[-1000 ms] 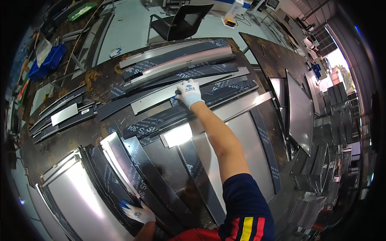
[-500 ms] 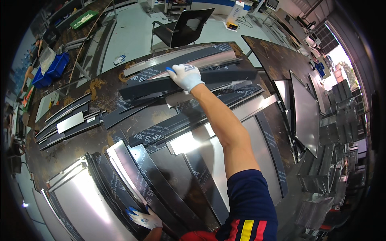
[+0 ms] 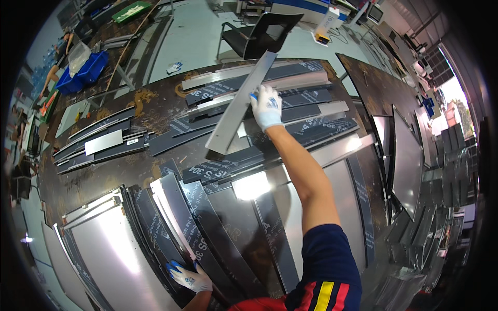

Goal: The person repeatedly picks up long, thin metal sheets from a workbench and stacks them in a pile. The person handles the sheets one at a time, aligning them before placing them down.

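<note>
My right hand (image 3: 268, 109), in a white glove with blue fingertips, reaches far over the table. It grips the right edge of a long silvery metal strip (image 3: 233, 116), which slants from near left to far right above other strips. Beneath it lies a pile of dark film-covered strips (image 3: 306, 98), several with bare shiny faces. My left hand (image 3: 192, 279), gloved the same way, rests with spread fingers on dark metal strips (image 3: 158, 225) at the near edge. Just beside it runs a bright bent metal profile (image 3: 174, 217).
A small stack of narrow strips (image 3: 101, 145) lies at the left. Wide shiny panels (image 3: 111, 249) fill the near left. At the right are a second dark table (image 3: 358, 78) and stacked metal parts (image 3: 441, 176). A black chair (image 3: 259, 39) stands beyond the table, blue bins (image 3: 85, 72) far left.
The strip in my right hand has swung from lying crosswise, dark side showing, to a steep slant with its silvery face showing. My left hand stays on the near strips. The view has shifted slightly.
</note>
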Action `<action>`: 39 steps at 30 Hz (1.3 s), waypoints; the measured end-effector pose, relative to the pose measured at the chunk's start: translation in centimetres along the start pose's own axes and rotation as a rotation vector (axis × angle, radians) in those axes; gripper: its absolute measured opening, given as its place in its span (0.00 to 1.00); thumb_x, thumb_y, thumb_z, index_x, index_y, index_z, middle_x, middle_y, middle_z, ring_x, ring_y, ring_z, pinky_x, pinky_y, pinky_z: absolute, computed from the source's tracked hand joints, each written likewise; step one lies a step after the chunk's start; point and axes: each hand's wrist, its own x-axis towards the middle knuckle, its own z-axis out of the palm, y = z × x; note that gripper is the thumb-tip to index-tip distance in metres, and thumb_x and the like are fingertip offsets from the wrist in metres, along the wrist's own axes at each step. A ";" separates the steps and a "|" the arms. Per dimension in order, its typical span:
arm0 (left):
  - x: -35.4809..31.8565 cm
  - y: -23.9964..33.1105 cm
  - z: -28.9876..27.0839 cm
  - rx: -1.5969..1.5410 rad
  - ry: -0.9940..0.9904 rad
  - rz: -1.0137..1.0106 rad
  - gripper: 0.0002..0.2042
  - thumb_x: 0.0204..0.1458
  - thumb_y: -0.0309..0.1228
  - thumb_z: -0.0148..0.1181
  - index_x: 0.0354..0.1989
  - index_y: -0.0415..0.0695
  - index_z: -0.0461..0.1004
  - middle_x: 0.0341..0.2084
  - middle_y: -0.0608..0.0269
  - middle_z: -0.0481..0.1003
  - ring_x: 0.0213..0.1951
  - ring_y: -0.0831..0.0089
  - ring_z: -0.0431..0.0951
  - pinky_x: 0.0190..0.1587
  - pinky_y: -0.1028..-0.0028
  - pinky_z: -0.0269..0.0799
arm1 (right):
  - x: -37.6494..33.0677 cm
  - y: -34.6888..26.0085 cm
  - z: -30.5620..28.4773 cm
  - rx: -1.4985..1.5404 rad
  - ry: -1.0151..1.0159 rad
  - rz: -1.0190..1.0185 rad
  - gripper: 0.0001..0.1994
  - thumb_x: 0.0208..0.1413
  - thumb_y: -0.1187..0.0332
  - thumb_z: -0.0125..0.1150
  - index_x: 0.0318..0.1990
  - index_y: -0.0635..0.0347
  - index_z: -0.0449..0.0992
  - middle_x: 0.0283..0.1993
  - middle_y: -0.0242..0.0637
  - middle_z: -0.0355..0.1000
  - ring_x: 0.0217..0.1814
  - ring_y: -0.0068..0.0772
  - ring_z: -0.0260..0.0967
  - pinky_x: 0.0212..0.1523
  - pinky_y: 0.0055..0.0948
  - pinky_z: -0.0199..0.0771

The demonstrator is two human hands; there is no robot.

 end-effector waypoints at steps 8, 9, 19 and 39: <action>-0.1 0.3 -0.5 0.004 -0.030 0.014 0.51 0.60 0.40 0.74 0.85 0.33 0.48 0.84 0.31 0.50 0.83 0.31 0.52 0.83 0.39 0.45 | -7.9 -1.1 -0.4 -0.022 -0.734 -0.225 0.20 0.64 0.57 0.70 0.61 0.49 0.83 0.61 0.47 0.81 0.65 0.58 0.77 0.65 0.55 0.77; 0.1 0.4 -0.7 0.004 -0.034 0.012 0.51 0.60 0.40 0.74 0.85 0.33 0.48 0.84 0.31 0.50 0.83 0.32 0.51 0.84 0.39 0.44 | -7.5 -1.4 -0.3 -0.009 -0.710 -0.259 0.20 0.62 0.59 0.72 0.61 0.49 0.83 0.61 0.47 0.82 0.65 0.58 0.78 0.65 0.55 0.77; 1.4 1.8 -2.3 -0.211 -0.066 -0.122 0.44 0.62 0.37 0.70 0.83 0.33 0.55 0.84 0.32 0.51 0.83 0.35 0.52 0.84 0.44 0.45 | -6.9 -1.9 -7.0 0.136 -0.844 -0.509 0.17 0.67 0.61 0.70 0.61 0.49 0.82 0.63 0.42 0.78 0.67 0.51 0.75 0.69 0.51 0.72; 25.9 35.2 -8.5 -1.270 -1.154 0.179 0.17 0.65 0.38 0.68 0.54 0.38 0.81 0.31 0.58 0.83 0.30 0.63 0.84 0.34 0.61 0.85 | -33.4 -7.7 -32.0 0.412 -0.671 -0.628 0.11 0.63 0.56 0.71 0.49 0.45 0.81 0.52 0.35 0.74 0.61 0.47 0.72 0.62 0.51 0.72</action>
